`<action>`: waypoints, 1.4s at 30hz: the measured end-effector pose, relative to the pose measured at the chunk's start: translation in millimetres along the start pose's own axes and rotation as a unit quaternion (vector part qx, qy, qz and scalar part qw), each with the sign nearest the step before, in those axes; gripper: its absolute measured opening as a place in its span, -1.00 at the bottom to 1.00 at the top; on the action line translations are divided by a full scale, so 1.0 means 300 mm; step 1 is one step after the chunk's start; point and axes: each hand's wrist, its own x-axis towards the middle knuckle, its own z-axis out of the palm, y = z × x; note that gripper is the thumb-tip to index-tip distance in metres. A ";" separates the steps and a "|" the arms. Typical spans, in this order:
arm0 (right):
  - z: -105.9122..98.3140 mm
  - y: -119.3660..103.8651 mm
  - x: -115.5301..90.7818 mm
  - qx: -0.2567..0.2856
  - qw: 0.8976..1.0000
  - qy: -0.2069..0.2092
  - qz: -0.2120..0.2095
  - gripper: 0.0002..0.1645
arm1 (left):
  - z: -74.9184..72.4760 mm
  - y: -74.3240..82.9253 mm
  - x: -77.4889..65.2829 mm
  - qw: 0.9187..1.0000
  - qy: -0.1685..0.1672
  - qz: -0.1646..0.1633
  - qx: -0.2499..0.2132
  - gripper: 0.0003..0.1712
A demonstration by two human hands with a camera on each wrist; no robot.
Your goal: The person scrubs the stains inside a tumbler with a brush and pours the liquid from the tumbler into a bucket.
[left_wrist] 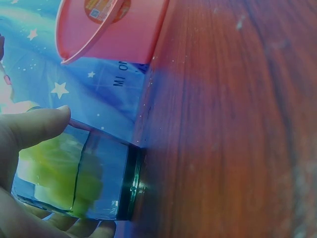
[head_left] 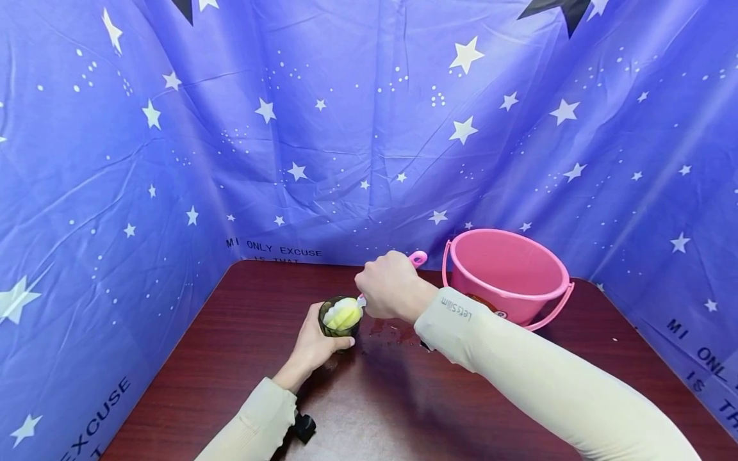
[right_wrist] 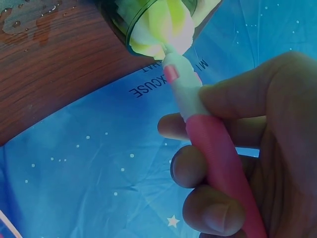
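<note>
My left hand point(head_left: 316, 346) grips a dark, see-through glass point(left_wrist: 110, 168) around its side, thumb on one side and fingers on the other. The glass is upright, and its base is on or very near the table. A yellow and white sponge head point(head_left: 344, 314) fills its mouth, and more of the sponge shows through the wall in the left wrist view. This sponge belongs to a cup brush with a pink and white handle point(right_wrist: 215, 144). My right hand point(head_left: 393, 285) holds that handle, fingers curled around it. In the head view the handle's pink looped end sticks out behind the hand.
A pink bucket point(head_left: 507, 256) with its handle hanging down stands at the back right, beyond my right forearm. Water drops point(head_left: 392, 330) lie on the dark red wooden table point(head_left: 230, 358) right of the glass. Blue star-printed cloth point(head_left: 346, 128) walls off the back and sides.
</note>
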 end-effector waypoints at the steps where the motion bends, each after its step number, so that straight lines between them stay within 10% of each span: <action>1: 0.000 0.001 -0.001 0.000 1.000 0.002 0.000 -0.83 | -0.001 0.000 0.000 1.000 0.000 0.000 -0.001 -0.07; 42: 0.037 0.053 -0.047 0.038 0.998 0.039 0.006 -0.78 | -0.002 -0.002 -0.001 1.000 0.001 -0.002 0.008 -0.05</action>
